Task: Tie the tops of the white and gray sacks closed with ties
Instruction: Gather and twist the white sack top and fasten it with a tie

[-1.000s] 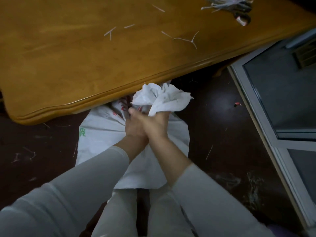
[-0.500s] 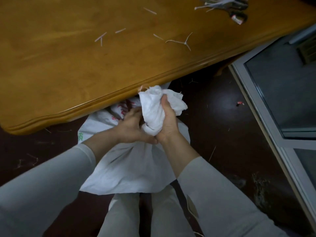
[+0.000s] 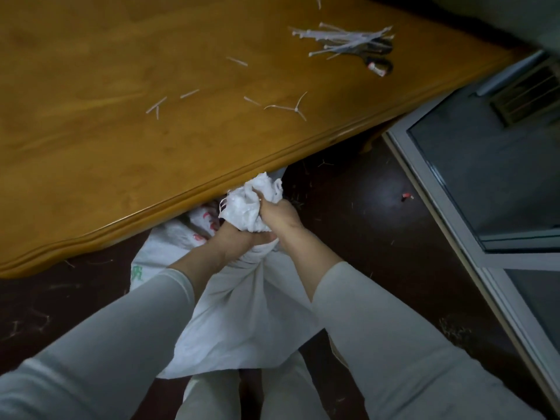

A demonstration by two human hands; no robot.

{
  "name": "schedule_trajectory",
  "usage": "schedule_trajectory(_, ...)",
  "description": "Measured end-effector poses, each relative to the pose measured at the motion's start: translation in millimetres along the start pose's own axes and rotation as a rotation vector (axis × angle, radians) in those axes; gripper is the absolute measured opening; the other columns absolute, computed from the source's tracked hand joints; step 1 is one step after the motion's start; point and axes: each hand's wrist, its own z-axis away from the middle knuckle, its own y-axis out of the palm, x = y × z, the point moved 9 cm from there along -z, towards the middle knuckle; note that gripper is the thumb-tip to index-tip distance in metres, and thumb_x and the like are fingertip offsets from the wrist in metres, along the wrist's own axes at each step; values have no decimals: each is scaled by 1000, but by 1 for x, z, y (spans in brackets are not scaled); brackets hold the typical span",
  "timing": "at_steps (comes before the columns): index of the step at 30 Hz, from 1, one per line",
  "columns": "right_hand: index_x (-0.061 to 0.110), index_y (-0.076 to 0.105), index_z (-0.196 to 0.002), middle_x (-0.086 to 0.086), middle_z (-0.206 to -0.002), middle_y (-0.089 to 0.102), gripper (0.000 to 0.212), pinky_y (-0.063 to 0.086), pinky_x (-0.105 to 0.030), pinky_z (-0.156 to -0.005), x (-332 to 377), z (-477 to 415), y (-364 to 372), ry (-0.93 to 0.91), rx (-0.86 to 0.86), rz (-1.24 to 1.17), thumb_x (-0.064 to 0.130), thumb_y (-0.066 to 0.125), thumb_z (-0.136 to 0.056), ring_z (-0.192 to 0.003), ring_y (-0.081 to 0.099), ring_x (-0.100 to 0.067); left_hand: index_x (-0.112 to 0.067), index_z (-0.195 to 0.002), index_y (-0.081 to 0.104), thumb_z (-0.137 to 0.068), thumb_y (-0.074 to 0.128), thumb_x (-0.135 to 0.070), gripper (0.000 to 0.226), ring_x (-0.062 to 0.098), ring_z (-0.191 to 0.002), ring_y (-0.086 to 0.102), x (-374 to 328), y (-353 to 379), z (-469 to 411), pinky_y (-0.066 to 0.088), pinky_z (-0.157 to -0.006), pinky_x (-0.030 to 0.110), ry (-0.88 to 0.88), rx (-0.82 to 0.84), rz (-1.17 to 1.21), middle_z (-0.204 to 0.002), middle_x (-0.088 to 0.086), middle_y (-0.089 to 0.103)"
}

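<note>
A white woven sack [image 3: 242, 313] stands on the dark floor between my knees, partly under the table edge. Its top is bunched into a crumpled wad [image 3: 251, 204]. My left hand [image 3: 235, 239] grips the gathered neck just below the wad. My right hand [image 3: 280, 212] grips the wad itself from the right. A bundle of white ties [image 3: 342, 40] lies on the far right of the wooden table [image 3: 106, 153]. No gray sack is visible.
Black-handled scissors [image 3: 378, 60] lie under the tie bundle. Cut tie ends [image 3: 286, 107] are scattered on the table and on the floor. A grey-framed glass door [image 3: 448, 207] stands to the right. My legs are below the sack.
The camera has tilted up, showing more of the table. My right hand moved higher on the wad and squeezed it tighter; my left hand closed in round the neck.
</note>
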Motion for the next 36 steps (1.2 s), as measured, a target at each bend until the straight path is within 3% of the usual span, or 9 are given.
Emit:
schedule_trajectory(3, 19, 56, -118, -5, -119, 61, 75, 49, -39, -93, 22, 3, -40, -80, -123, 232, 73, 45, -68, -106, 59, -27, -14, -127, 51, -83, 68, -17, 47, 25, -121, 49, 4, -7, -10, 37, -99, 28, -52, -165, -236, -123, 8, 58)
schedule_trajectory(5, 14, 54, -118, -11, -118, 57, 55, 48, -33, -85, 42, 4, -72, -198, -207, 233, 51, 54, -77, -104, 57, -30, -11, -127, 53, -84, 64, -31, 48, 31, -123, 49, 17, -14, -19, 39, -103, 35, -146, -200, -475, -130, 13, 57)
schedule_trajectory(8, 13, 62, -93, -10, -105, 60, 17, 43, -29, -70, 81, 2, -116, -421, -364, 287, 23, 49, -87, -91, 58, -26, -12, -121, 56, -81, 62, -44, 51, 32, -117, 53, 26, -16, -28, 44, -98, 36, -225, -218, -653, -125, 13, 60)
schedule_trajectory(14, 12, 51, -127, -8, -134, 45, 33, 42, -34, -95, 157, -21, -155, -682, -519, 476, 11, 40, -96, -117, 50, -25, -20, -114, 56, -86, 45, -51, 43, 15, -131, 40, 25, 2, -63, 22, -115, 32, -218, -184, -910, -121, 2, 60)
schedule_trajectory(19, 12, 38, -139, -10, -147, 35, 51, 33, -37, -109, 200, -56, -187, -691, -598, 678, -5, 35, -91, -134, 35, -27, -21, -131, 46, -83, 46, -54, 58, 19, -133, 39, 17, 8, -101, 27, -114, 33, -248, -71, -1144, -140, 2, 48)
schedule_trajectory(23, 11, 30, -144, -9, -154, 26, 58, 20, -36, -117, 223, -79, -205, -684, -623, 748, -9, 36, -90, -143, 20, -25, -21, -136, 39, -80, 47, -53, 65, 21, -137, 33, 18, 13, -116, 23, -115, 37, -241, -32, -1151, -145, 1, 40)
schedule_trajectory(28, 17, 13, -149, -9, -158, 7, 69, 20, -44, -118, 235, -106, -199, -597, -537, 838, -4, 43, -90, -146, 9, -28, -22, -135, 38, -82, 49, -48, 61, 22, -139, 28, 25, 11, -115, 17, -117, 38, -301, -38, -1119, -146, 1, 37)
schedule_trajectory(32, 13, 25, -145, -13, -146, 35, 60, 34, -44, -108, 244, -107, -188, -626, -564, 942, 2, 46, -90, -134, 32, -33, -20, -135, 39, -81, 50, -47, 61, 22, -140, 26, 32, 11, -116, 14, -118, 40, -316, -25, -1130, -147, 3, 36)
schedule_trajectory(36, 8, 35, -140, -15, -142, 35, 45, 35, -39, -103, 248, -93, -154, -776, -534, 1067, 0, 33, -95, -131, 34, -33, -18, -135, 39, -85, 49, -43, 57, 22, -138, 30, 28, 13, -111, 16, -117, 40, -307, 2, -1111, -145, 2, 39)
